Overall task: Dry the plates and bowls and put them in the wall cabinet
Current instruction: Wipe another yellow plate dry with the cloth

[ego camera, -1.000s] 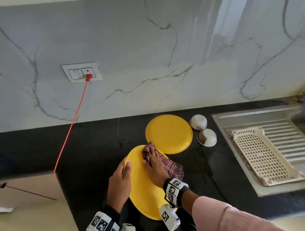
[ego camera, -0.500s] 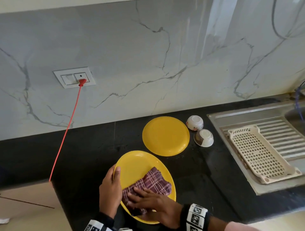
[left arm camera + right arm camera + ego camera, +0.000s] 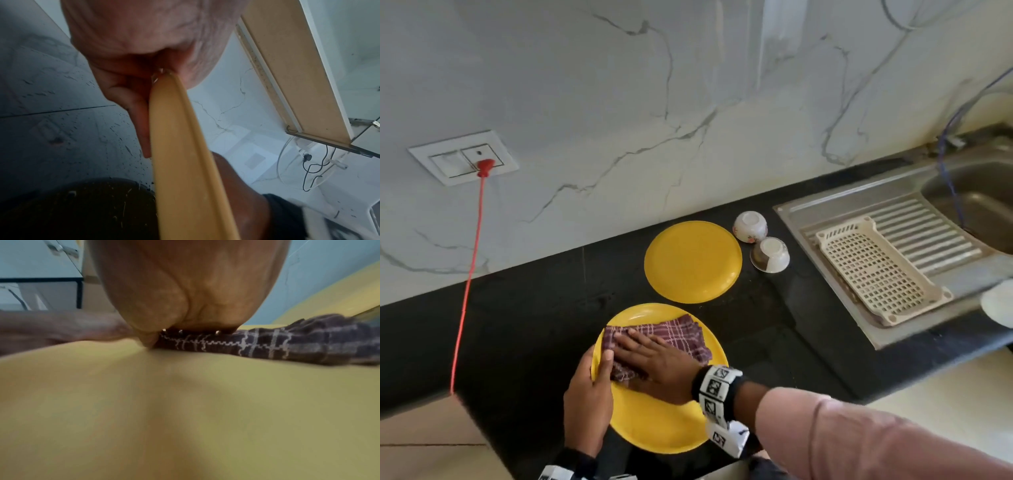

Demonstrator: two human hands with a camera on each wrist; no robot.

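My left hand (image 3: 585,404) grips the left rim of the near yellow plate (image 3: 654,425), thumb on its upper face and fingers underneath, as the left wrist view shows with the rim (image 3: 185,146) wedged between thumb and fingers. My right hand (image 3: 657,366) lies flat, fingers straight, pressing the maroon checked cloth (image 3: 681,335) down on that plate; the right wrist view shows the palm (image 3: 185,288) bearing on the cloth (image 3: 287,342) over the yellow surface. The plate sits at the front edge of the black desk (image 3: 517,308). Behind it a second yellow plate (image 3: 693,262) lies on the desk, and just to its right two small white bowls (image 3: 750,226) (image 3: 770,255) stand upside down, close together. Further right, a cream plastic rack (image 3: 876,270) rests on the steel sink drainer (image 3: 945,233).
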